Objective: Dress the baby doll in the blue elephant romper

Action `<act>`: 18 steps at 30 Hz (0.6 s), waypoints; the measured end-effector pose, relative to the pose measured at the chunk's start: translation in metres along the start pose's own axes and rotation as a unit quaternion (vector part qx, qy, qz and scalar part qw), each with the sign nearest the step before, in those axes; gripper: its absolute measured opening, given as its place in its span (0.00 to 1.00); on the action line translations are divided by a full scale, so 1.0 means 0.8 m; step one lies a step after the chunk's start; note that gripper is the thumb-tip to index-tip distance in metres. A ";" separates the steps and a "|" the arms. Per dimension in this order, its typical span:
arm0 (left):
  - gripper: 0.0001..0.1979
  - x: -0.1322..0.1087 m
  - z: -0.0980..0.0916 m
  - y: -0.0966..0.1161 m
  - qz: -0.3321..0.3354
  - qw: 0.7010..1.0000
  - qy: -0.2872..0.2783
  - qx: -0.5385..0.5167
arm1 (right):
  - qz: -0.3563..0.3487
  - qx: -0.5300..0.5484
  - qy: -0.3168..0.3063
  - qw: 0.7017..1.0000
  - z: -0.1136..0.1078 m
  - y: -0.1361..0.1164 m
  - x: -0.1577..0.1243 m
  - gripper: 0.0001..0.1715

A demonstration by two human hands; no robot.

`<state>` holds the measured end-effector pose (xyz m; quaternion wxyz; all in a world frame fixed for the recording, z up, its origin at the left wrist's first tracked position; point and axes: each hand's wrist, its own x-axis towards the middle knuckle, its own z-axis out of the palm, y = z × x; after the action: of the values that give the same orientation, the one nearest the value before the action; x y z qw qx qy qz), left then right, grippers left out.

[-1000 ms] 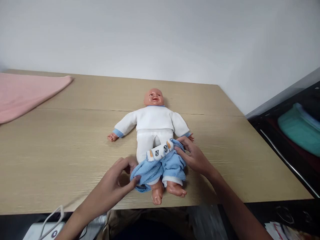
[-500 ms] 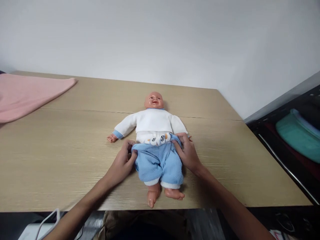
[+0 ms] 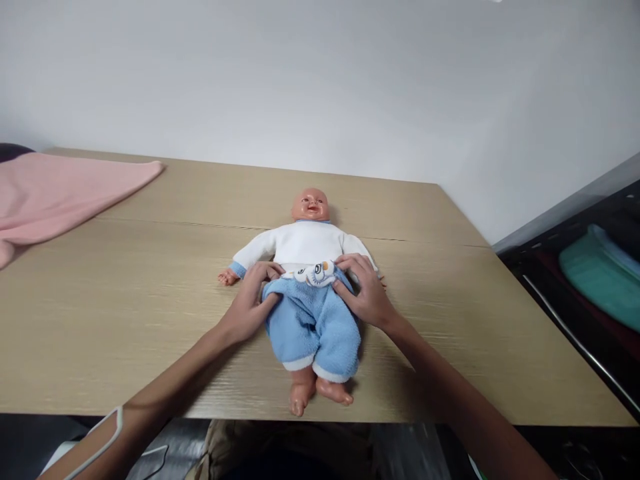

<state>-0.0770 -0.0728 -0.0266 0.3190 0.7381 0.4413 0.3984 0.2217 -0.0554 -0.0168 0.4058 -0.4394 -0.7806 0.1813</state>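
A baby doll [image 3: 311, 204] lies on its back on the wooden table [image 3: 150, 320], head away from me and bare feet toward the near edge. It wears a white top [image 3: 310, 241] with blue cuffs and light blue pants [image 3: 313, 327] with white hems. Cartoon eyes show on the bunched white band at the waist. My left hand [image 3: 254, 299] pinches the waist of the pants at the doll's hip on the left. On the opposite side, my right hand [image 3: 364, 288] grips the waistband beside the cartoon print, thumb and fingers closed over the cloth.
A pink cloth [image 3: 65, 193] lies at the table's far left, with something dark behind it. To the right, beyond the table edge, a teal item [image 3: 597, 273] sits on a dark rack. A white cable [image 3: 107, 433] hangs near my left forearm.
Both hands have shifted along the waistband toward its middle, the right one leftward. The doll's legs have swung slightly left and its feet have come closer together.
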 end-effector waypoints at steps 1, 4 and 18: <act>0.04 0.006 0.002 -0.002 -0.012 1.000 0.006 -0.009 | 0.017 -0.004 0.004 1.000 0.003 -0.002 0.004 0.07; 0.06 0.027 0.010 -0.012 -0.075 0.996 0.042 -0.037 | 0.097 0.003 0.032 0.995 0.015 -0.003 0.019 0.09; 0.17 -0.003 -0.004 -0.018 -0.245 0.928 -0.027 -0.280 | 0.222 0.128 0.015 0.966 0.016 0.024 -0.023 0.27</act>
<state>-0.0865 -0.0690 -0.0374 0.6123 0.4977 0.4702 0.3953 0.2273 -0.0589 -0.0456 0.4201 -0.5489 -0.6274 0.3586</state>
